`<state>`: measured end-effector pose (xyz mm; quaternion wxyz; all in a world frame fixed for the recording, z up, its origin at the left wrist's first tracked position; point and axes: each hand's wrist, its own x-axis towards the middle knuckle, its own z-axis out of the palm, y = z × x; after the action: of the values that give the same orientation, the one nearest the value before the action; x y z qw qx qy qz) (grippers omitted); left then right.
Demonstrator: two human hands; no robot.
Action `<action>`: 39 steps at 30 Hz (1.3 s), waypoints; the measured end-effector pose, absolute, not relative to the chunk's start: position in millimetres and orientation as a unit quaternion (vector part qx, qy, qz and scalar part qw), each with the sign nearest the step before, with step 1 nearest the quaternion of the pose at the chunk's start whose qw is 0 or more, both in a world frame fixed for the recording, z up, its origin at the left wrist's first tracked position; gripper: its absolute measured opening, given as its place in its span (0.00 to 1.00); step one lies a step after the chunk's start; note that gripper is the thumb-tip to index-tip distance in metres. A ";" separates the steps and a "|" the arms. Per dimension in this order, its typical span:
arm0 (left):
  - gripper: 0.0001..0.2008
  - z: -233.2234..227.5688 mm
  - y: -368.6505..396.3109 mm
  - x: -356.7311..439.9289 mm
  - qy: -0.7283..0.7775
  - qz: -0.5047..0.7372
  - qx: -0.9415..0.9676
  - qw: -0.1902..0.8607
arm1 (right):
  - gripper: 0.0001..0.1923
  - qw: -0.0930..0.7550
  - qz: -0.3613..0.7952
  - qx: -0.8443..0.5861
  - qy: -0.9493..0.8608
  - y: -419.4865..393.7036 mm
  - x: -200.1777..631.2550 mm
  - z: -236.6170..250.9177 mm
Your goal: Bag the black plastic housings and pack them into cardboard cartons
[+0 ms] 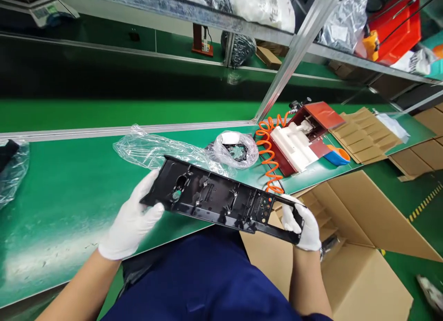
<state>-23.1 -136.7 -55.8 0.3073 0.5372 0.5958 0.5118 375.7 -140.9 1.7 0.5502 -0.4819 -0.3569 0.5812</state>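
Fingers (294, 222) partly hidden behind black panel (221, 199)

coiled orange hose (269, 152), open carton (349, 247)

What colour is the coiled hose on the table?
The coiled hose is orange, seen in the head view.

Both gloved hands, left hand (130, 222) and right hand (302, 226), hold a long black plastic panel (221, 199) by its ends above the green table (69, 196).
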 end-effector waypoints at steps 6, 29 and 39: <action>0.40 -65.5 -156.5 -32.2 0.569 0.560 0.468 0.378 | 0.21 0.522 0.603 -0.489 -0.354 -142.1 376.6 3.2; 0.34 -49.3 -166.2 -14.2 0.561 0.608 0.408 0.386 | 0.25 0.479 0.598 -0.530 -0.363 -138.5 375.7 -2.4; 0.32 -42.9 -165.2 -13.6 0.567 0.622 0.392 0.372 | 0.23 0.499 0.594 -0.506 -0.377 -140.8 372.7 -1.4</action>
<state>-13.6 -165.2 -42.9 0.3717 0.3923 0.5669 0.6218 372.7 -140.8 -1.4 0.4985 -0.5061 -0.3773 0.5942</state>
